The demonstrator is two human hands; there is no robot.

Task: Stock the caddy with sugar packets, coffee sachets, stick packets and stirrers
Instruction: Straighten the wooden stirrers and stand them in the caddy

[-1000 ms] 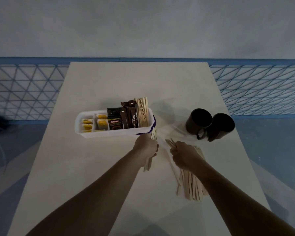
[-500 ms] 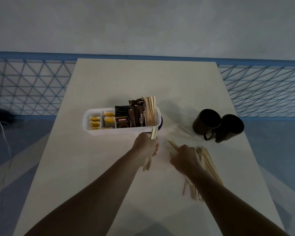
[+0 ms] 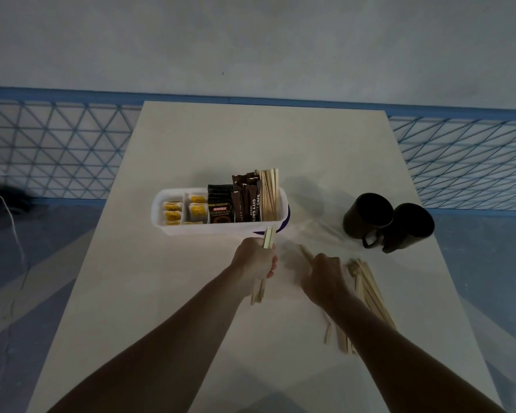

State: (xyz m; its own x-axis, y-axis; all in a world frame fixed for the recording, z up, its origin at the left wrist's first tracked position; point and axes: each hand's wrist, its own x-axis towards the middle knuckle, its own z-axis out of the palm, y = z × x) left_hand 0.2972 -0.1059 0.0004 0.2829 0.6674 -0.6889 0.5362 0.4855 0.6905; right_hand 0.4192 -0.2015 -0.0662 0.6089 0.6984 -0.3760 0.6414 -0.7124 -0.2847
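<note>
Left hand (image 3: 255, 261) grips a stirrer bundle (image 3: 268, 237) beside the caddy (image 3: 221, 229); right hand (image 3: 325, 276) pinches stirrers (image 3: 305, 253) off the pile (image 3: 370, 289). Slack grip could splay the bundle against the rim.

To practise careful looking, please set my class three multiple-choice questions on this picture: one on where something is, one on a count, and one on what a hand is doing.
1. Where in the caddy do the upright stirrers stand?
A. the end farthest from the mugs
B. the middle
C. the end nearest the mugs

2. How many mugs are on the table?
A. one
B. two
C. four

3. What is the left hand doing?
A. lying flat on the table
B. gripping a bundle of stirrers
C. lifting a mug

Answers:
1 C, they rise just past the brown stick packets.
2 B, two stand side by side.
3 B, its fingers curl round stirrers that poke out above and below.
</note>
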